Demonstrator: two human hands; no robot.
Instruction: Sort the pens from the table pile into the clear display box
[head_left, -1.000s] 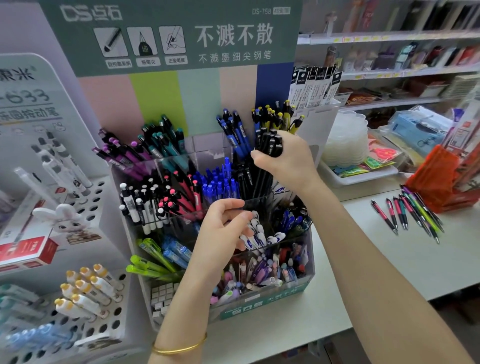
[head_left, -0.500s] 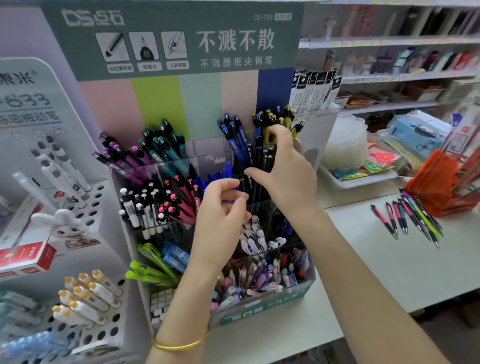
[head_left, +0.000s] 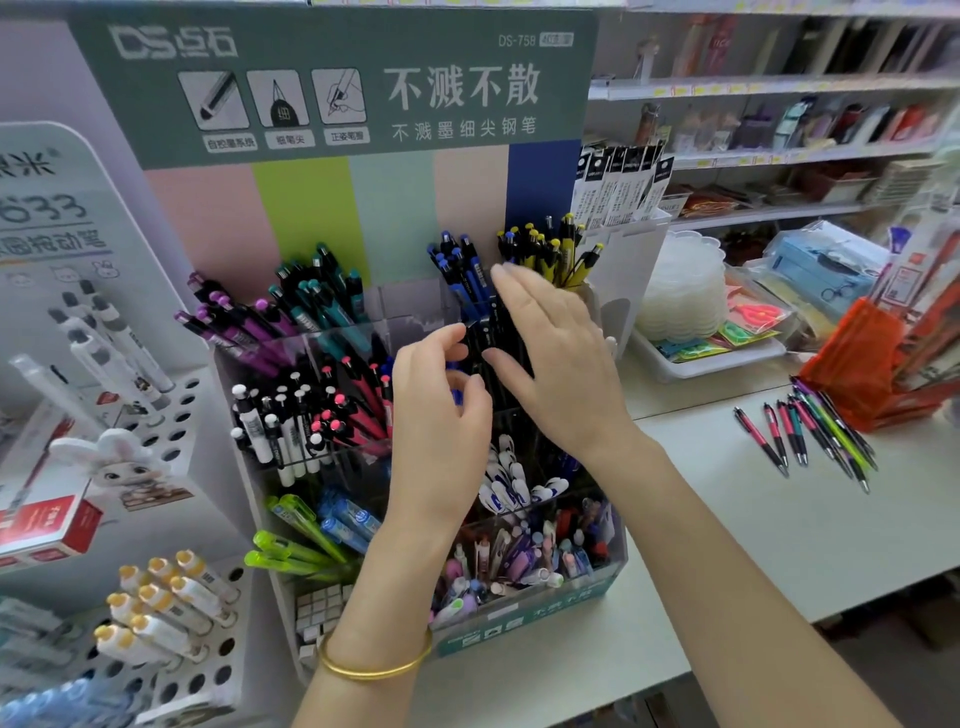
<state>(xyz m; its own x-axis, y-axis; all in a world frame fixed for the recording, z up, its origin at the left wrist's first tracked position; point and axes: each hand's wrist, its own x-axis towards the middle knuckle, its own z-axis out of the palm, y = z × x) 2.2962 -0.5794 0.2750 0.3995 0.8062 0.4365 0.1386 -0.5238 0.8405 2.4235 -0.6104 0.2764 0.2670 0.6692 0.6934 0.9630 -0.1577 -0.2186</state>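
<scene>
clear display box (head_left: 524, 618) partly hidden by left hand (head_left: 441, 415) and right hand (head_left: 556, 364)

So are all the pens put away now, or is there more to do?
Not yet. Done: the display box already holds many sorted pens, like the purple pens and yellow pens. In hand: the right hand is open over the black pens, the left hand curled beside it; I cannot tell if it holds a pen. Left: a pile of pens lies on the table.
</scene>
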